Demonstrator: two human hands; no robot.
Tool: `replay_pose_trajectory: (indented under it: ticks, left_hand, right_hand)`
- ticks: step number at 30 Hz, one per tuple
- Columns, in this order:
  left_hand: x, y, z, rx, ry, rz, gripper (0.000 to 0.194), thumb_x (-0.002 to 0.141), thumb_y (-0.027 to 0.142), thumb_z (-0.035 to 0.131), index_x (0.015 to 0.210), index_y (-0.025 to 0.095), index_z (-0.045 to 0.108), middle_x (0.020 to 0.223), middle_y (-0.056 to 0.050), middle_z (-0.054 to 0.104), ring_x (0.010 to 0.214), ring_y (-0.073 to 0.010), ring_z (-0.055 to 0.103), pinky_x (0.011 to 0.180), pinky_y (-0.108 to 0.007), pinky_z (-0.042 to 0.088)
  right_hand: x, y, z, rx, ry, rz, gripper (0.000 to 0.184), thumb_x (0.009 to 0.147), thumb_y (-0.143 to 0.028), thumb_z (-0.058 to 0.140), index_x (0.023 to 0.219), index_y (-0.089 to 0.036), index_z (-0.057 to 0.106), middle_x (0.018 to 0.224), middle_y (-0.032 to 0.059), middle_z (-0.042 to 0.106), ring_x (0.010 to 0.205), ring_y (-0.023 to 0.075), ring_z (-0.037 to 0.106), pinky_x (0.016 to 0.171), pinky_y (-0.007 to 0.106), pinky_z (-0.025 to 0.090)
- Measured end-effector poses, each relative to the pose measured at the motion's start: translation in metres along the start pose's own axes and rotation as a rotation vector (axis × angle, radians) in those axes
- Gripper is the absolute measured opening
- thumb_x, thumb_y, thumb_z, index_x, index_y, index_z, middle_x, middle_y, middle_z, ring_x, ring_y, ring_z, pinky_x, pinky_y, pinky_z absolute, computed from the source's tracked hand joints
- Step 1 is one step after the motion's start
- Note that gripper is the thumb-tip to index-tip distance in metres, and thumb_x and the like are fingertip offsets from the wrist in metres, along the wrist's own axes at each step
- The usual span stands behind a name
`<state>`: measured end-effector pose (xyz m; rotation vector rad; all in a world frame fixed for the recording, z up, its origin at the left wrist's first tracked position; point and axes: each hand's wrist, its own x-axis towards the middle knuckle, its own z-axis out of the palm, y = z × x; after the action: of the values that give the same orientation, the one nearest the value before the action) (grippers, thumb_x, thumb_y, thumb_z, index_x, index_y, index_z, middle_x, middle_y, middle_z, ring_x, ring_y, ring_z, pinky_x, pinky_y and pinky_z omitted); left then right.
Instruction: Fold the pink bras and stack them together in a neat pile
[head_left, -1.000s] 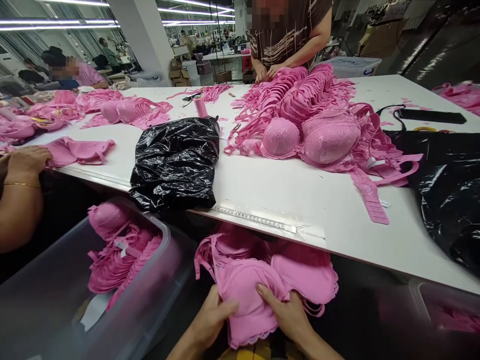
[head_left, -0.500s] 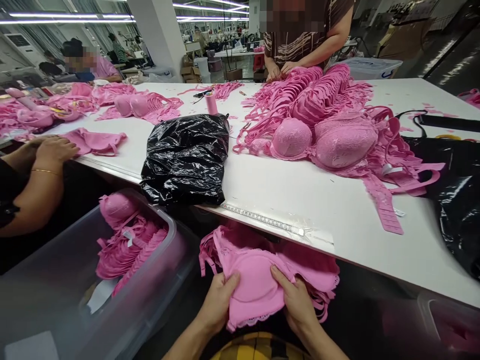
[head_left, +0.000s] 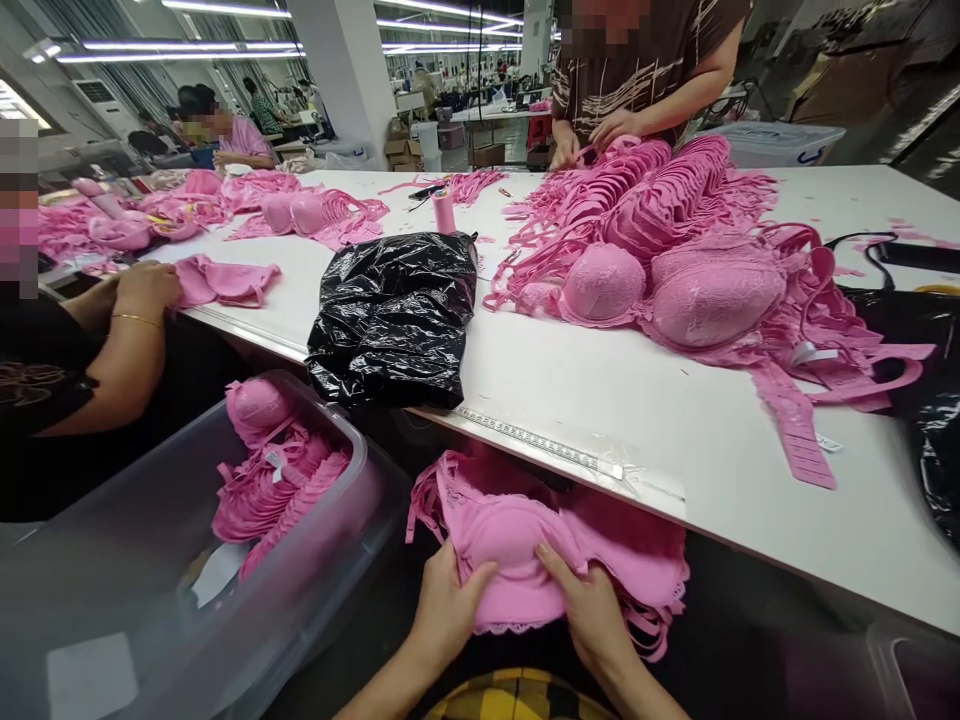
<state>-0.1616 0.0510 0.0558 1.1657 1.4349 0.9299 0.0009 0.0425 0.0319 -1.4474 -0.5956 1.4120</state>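
Observation:
A pink bra (head_left: 514,545) with scalloped lace edging hangs just below the table's front edge, the smooth inner side of a cup facing me. My left hand (head_left: 450,600) grips that cup at its left side, thumb on top and fingers hidden behind. At the cup's right side my right hand (head_left: 589,605) pinches the fabric, its thumb pressed on the inner face. The second cup spreads out to the right, and thin straps dangle at both ends. Above, on the table (head_left: 555,370), lies a big stack of nested pink bras (head_left: 712,290).
A black plastic bag (head_left: 394,320) lies at the table edge, beside a tape measure (head_left: 540,440) fixed along it. Lower left stands a clear bin (head_left: 356,450) holding several pink bras (head_left: 281,490). Co-workers handle pink pieces at left and across the table; a pink thread cone (head_left: 444,212) stands behind the bag.
The view has swung left, so the scene shifts right. Both hands keep hold of the bra cup, which has been spread and raised a little. The co-worker opposite has lifted one hand.

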Motion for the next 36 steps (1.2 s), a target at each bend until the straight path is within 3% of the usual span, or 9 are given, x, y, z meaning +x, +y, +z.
replay_pose_trajectory:
  ticks: [6, 9, 12, 15, 18, 21, 25, 30, 36]
  left_hand:
    - [0.003, -0.011, -0.012, -0.246, 0.096, -0.137, 0.056, 0.074, 0.044, 0.062, 0.117, 0.009, 0.056, 0.110, -0.013, 0.065, 0.106, -0.0244, 0.056, 0.091, -0.032, 0.043]
    - [-0.002, -0.003, -0.012, -0.321, 0.022, -0.180, 0.061, 0.072, 0.046, 0.063, 0.122, 0.012, 0.053, 0.101, -0.013, 0.067, 0.095, -0.0239, 0.061, 0.084, -0.034, 0.047]
    - [-0.006, 0.004, -0.011, -0.117, -0.025, -0.129, 0.048, 0.063, 0.041, 0.073, 0.100, 0.010, 0.066, 0.088, -0.012, 0.069, 0.085, -0.0254, 0.062, 0.079, -0.032, 0.048]
    - [-0.005, 0.003, -0.016, 0.137, -0.061, -0.068, 0.035, 0.070, 0.045, 0.065, 0.068, 0.010, 0.068, 0.066, -0.007, 0.066, 0.066, -0.0223, 0.059, 0.061, -0.026, 0.047]
    - [0.002, -0.001, -0.027, 0.218, -0.121, -0.069, 0.040, 0.073, 0.049, 0.060, 0.060, 0.011, 0.065, 0.056, -0.004, 0.062, 0.052, -0.0182, 0.053, 0.049, -0.024, 0.043]
    - [0.008, -0.001, -0.033, 0.206, -0.204, -0.059, 0.037, 0.072, 0.048, 0.062, 0.070, 0.011, 0.068, 0.066, -0.006, 0.067, 0.061, -0.0214, 0.057, 0.056, -0.026, 0.047]
    - [0.010, 0.013, -0.033, 0.194, -0.264, 0.014, 0.032, 0.074, 0.043, 0.061, 0.082, 0.013, 0.070, 0.075, -0.008, 0.069, 0.072, -0.0250, 0.061, 0.064, -0.029, 0.050]
    - [0.025, 0.043, -0.032, 0.207, -0.203, 0.072, 0.025, 0.069, 0.039, 0.066, 0.073, 0.015, 0.070, 0.069, -0.006, 0.068, 0.070, -0.0241, 0.061, 0.067, -0.029, 0.051]
    - [0.059, 0.034, -0.022, 0.282, 0.005, 0.089, 0.039, 0.062, 0.029, 0.067, 0.098, 0.015, 0.069, 0.110, -0.012, 0.067, 0.108, -0.0325, 0.056, 0.098, -0.043, 0.037]
  right_hand:
    - [0.003, 0.003, -0.001, 0.062, 0.022, 0.048, 0.045, 0.067, -0.048, 0.070, 0.091, -0.010, 0.070, 0.090, 0.0103, 0.072, 0.095, 0.0287, 0.062, 0.089, 0.038, 0.046]
    - [0.004, 0.006, 0.000, 0.059, -0.003, 0.016, 0.047, 0.070, -0.048, 0.067, 0.099, -0.011, 0.068, 0.096, 0.0108, 0.071, 0.098, 0.0284, 0.061, 0.091, 0.040, 0.044]
    - [0.001, 0.006, 0.006, 0.066, -0.035, -0.053, 0.047, 0.070, -0.044, 0.068, 0.107, -0.014, 0.065, 0.108, 0.0101, 0.067, 0.113, 0.0258, 0.053, 0.103, 0.039, 0.034]
    - [0.000, 0.003, 0.011, 0.110, -0.103, -0.101, 0.049, 0.068, -0.041, 0.071, 0.110, -0.017, 0.064, 0.114, 0.0087, 0.065, 0.121, 0.0231, 0.045, 0.109, 0.037, 0.024]
    - [0.001, 0.000, 0.012, 0.300, -0.185, 0.019, 0.053, 0.068, -0.046, 0.070, 0.110, -0.015, 0.063, 0.111, 0.0098, 0.066, 0.117, 0.0240, 0.050, 0.106, 0.039, 0.029]
    - [0.001, -0.001, 0.012, 0.464, -0.229, 0.130, 0.056, 0.063, -0.043, 0.073, 0.109, -0.014, 0.064, 0.108, 0.0104, 0.067, 0.109, 0.0251, 0.056, 0.100, 0.040, 0.037]
    - [0.000, -0.004, 0.013, 0.489, -0.186, 0.057, 0.049, 0.060, -0.035, 0.075, 0.104, -0.014, 0.066, 0.105, 0.0087, 0.068, 0.105, 0.0252, 0.058, 0.099, 0.037, 0.038]
    - [0.004, -0.018, 0.015, 0.481, -0.131, -0.038, 0.037, 0.064, -0.036, 0.072, 0.095, -0.016, 0.068, 0.102, 0.0068, 0.069, 0.104, 0.0246, 0.058, 0.096, 0.035, 0.042]
    - [0.002, -0.011, 0.001, 0.341, -0.213, 0.195, 0.032, 0.061, -0.043, 0.072, 0.070, -0.013, 0.067, 0.075, 0.0083, 0.069, 0.085, 0.0255, 0.064, 0.071, 0.033, 0.053]
